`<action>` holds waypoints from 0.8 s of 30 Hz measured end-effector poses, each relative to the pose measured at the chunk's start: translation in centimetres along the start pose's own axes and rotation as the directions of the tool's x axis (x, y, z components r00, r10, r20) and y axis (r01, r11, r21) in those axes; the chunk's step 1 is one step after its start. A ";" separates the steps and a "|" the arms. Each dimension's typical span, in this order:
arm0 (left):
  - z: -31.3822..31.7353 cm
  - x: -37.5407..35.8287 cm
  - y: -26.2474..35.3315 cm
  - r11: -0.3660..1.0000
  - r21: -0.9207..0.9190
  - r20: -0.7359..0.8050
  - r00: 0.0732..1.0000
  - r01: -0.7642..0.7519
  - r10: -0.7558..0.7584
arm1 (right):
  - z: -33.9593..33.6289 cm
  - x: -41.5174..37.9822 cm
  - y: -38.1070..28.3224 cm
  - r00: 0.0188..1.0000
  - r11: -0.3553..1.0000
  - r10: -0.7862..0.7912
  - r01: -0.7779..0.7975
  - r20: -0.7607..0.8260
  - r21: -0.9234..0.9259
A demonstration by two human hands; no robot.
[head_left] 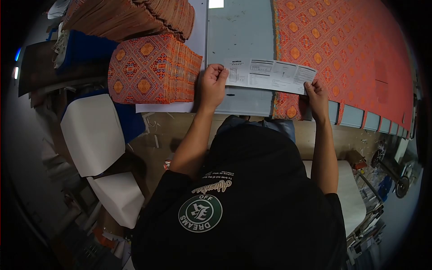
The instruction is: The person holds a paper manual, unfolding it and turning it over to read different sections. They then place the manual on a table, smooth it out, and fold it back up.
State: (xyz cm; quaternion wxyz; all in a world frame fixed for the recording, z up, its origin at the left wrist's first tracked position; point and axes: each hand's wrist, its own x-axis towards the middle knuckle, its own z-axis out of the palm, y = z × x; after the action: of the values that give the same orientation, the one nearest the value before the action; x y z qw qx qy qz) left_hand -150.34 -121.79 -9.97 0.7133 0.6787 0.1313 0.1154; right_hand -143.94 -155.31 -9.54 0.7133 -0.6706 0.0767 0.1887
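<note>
A long printed paper sheet point(270, 74) stretches between my two hands above the table. My left hand point(213, 85) pinches its left end between thumb and curled fingers. At the lower right corner, my right hand point(317, 96) grips the sheet the same way. The paper carries small black text, boxes and line drawings, too small to read. Beneath its right part lies an orange-red patterned fabric point(333, 40). Just left of my left hand stands a thick stack of patterned orange pieces point(144, 69).
A second, taller stack point(130, 18) sits behind the first. The grey-blue table surface point(240, 36) shows between stacks and fabric. White panels point(94, 135) lie at the left, and a pale seat-like surface point(344, 184) is at my right. Scraps litter the floor point(157, 130).
</note>
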 end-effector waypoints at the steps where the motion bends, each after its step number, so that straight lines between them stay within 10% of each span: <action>1: 0.0 -0.1 0.1 1.000 0.000 0.000 1.000 0.001 -0.001 | 0.1 0.0 0.0 1.000 1.000 0.000 0.000 -0.007 0.003; 24: 0.1 -0.2 0.6 0.991 -0.068 0.016 0.994 0.112 -0.111 | -0.4 0.1 0.5 1.000 0.999 0.003 -0.004 -0.011 -0.040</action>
State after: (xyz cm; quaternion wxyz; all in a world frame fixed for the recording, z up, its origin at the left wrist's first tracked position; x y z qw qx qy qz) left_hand -150.46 -121.96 -9.40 0.7424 0.6460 0.1607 0.0757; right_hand -143.97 -155.66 -10.05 0.6988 -0.6858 0.0781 0.1878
